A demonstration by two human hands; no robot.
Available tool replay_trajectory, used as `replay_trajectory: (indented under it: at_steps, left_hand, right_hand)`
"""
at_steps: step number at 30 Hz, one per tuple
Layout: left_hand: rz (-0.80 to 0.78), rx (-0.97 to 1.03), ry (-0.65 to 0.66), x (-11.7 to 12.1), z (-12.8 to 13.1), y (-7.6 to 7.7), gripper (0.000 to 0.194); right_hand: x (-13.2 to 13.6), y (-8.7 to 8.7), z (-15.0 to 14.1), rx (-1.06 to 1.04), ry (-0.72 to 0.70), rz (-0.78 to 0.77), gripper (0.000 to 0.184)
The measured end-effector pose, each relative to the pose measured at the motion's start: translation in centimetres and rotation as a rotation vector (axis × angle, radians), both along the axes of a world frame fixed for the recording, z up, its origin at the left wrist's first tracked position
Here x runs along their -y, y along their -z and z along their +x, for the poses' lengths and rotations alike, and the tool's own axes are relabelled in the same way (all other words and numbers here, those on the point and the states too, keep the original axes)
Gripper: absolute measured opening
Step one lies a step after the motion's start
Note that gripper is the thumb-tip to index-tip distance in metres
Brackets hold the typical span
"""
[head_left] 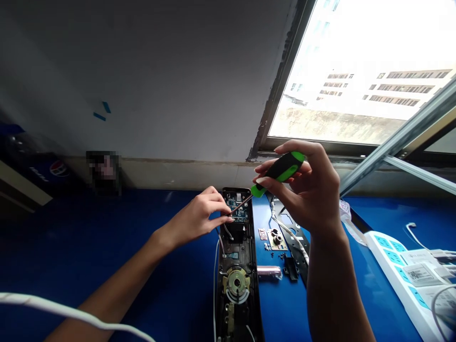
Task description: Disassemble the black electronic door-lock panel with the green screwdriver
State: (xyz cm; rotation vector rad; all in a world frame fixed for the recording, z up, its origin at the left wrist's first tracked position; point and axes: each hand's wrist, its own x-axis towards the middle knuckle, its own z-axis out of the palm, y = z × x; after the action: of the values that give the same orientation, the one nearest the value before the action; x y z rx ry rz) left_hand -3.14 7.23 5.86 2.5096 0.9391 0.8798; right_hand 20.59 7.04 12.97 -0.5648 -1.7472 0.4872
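My right hand [313,194] grips a green and black screwdriver [285,168], its shaft slanting down left into a long black device housing [252,266]. The shaft's tip meets the fingers of my left hand [208,211], which are pinched together over a dark circuit board [239,202]; what they hold is hidden. Below the board, thin wires run to a small module [231,255]. Further down the open housing sits a round brass-coloured mechanism [237,282].
Right of the housing lie a square metal plate with a round part [277,239], loose screws, a black bracket [291,268], a pinkish cylinder [270,272] and a black panel [285,218] with a white cable. A power strip [392,275] stands at right. A Pepsi bottle [42,171] is far left.
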Motion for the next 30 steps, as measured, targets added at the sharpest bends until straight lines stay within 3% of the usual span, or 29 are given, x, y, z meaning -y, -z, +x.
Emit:
replay_trajectory:
  at_steps: [7, 11, 17, 22, 30]
  left_hand:
    - [-0.008, -0.076, -0.008, 0.3, 0.1, -0.2, 0.007]
    - [0.017, -0.076, -0.019, 0.2, 0.0, -0.2, 0.008]
    - [0.063, -0.098, -0.093, 0.3, -0.8, -0.9, 0.046]
    - [0.082, -0.183, -0.103, 0.6, -1.2, -1.5, 0.046]
    - [0.030, -0.208, -0.103, 0.4, -1.8, -1.5, 0.045]
  right_hand:
    - [0.2, -0.1, 0.2, 0.095, -0.112, -0.042, 0.071]
    - [0.2, 0.0, 0.2, 0.137, -0.101, -0.041, 0.085]
    - [0.3, -0.1, 0.0, 0.129, -0.012, 0.035, 0.077]
    - [0.4, -0.1, -0.1, 0.104, 0.012, 0.060, 0.070]
    - [0.5, 0.3, -1.1, 0.072, -0.033, 0.074, 0.073]
